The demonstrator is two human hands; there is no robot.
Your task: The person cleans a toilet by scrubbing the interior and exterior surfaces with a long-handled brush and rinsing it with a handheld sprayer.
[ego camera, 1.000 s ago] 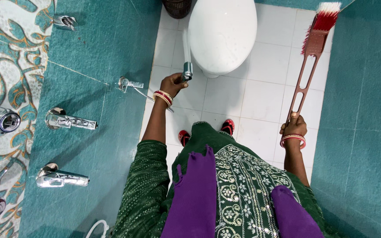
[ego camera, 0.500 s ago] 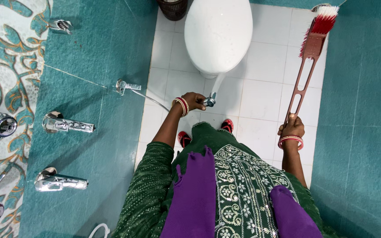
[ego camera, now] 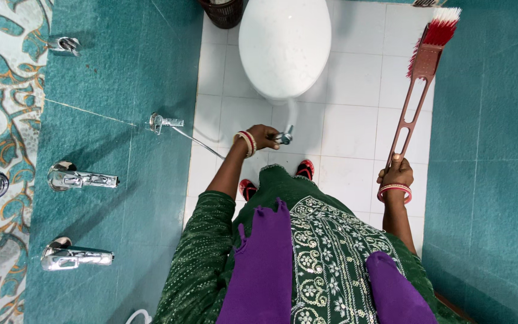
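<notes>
My left hand (ego camera: 263,137) grips a chrome hand sprayer (ego camera: 285,137) low in front of the closed white toilet (ego camera: 284,45), and a faint jet of water rises from the nozzle toward the bowl's front. A thin metal hose (ego camera: 202,143) runs from the sprayer to a wall valve (ego camera: 158,122) on the left. My right hand (ego camera: 396,174) holds the end of a long brown brush handle (ego camera: 407,114), whose red and white bristles (ego camera: 439,28) point up at the right wall.
Teal tiled walls close in on both sides. Chrome taps (ego camera: 79,178) (ego camera: 70,255) stick out of the left wall. A dark bin (ego camera: 223,11) stands left of the toilet. My red sandals (ego camera: 306,169) stand on the white floor tiles (ego camera: 349,129).
My left hand has lowered the sprayer from beside the toilet's front to a spot nearer my feet. The brush in my right hand has stayed put.
</notes>
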